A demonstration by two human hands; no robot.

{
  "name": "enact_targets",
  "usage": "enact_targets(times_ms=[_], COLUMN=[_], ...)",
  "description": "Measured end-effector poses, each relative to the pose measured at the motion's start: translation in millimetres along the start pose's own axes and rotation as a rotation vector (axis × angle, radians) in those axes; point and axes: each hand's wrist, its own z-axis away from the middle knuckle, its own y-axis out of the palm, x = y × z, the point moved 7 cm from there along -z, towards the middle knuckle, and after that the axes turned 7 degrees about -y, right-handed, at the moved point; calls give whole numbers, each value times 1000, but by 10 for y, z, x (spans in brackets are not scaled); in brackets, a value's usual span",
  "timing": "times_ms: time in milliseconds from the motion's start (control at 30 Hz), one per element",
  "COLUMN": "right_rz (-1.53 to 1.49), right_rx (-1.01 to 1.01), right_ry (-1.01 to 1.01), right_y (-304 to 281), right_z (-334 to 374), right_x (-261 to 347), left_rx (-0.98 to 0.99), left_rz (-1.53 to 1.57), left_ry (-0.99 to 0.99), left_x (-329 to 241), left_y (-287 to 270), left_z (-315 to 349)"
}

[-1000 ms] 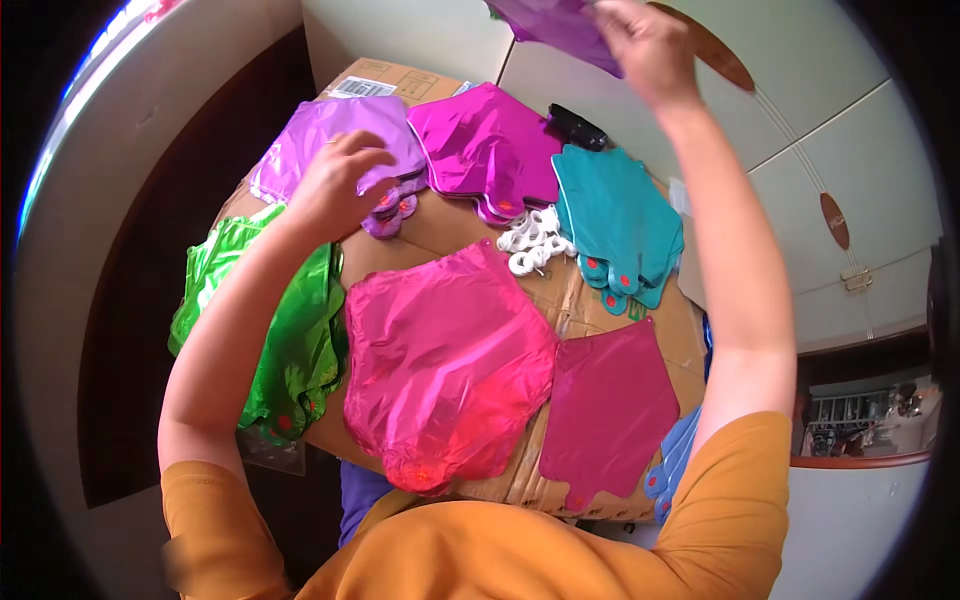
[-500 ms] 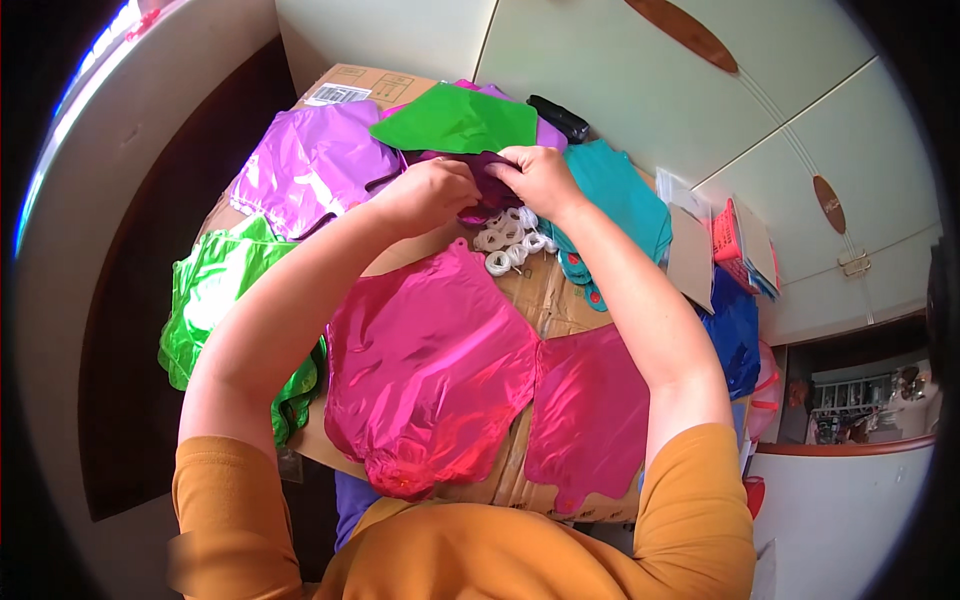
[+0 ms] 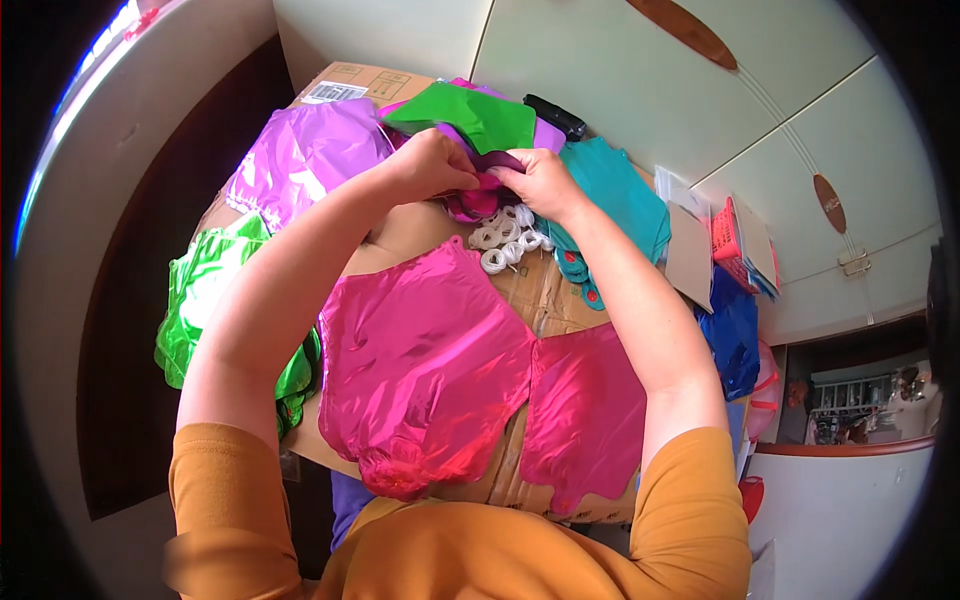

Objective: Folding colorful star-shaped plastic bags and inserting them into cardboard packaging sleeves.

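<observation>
Both hands are up near the far middle of the cardboard, pinching a dark magenta foil balloon (image 3: 476,205) that hangs uninflated between them. My left hand (image 3: 438,165) has its fingers closed on one side of it. On the other side my right hand (image 3: 541,182) grips with thumb and fingers, and the exact spot is partly hidden. Just below are several small coils of white ribbon (image 3: 491,261). Nearer to me two flat pink foil balloons (image 3: 425,350) lie overlapping. A green foil sheet (image 3: 470,113) rests beyond my hands.
Lilac foil balloons (image 3: 310,155) and bright green ones (image 3: 205,280) lie at the left, teal ones (image 3: 620,200) at the right. A black roll (image 3: 555,117) sits at the back. A red basket (image 3: 730,248) and blue foil (image 3: 730,340) stand by the right edge, before pale cabinets (image 3: 640,80).
My left hand has risen slightly, and the foil between my hands has turned, showing a brighter pink side. A dark strip beside my left forearm is no longer visible.
</observation>
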Motion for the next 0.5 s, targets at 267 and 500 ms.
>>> enact_targets(times_ms=[267, 500], right_rz=[-50, 115], right_rx=[-83, -298], right_ry=[-61, 82], right_y=[-6, -89], right_z=[39, -61], right_x=[246, -92], left_rx=[-306, -430], left_rz=[-222, -806], left_ry=[251, 959], left_x=[-319, -720], left_y=[-56, 189], left_z=[-3, 586])
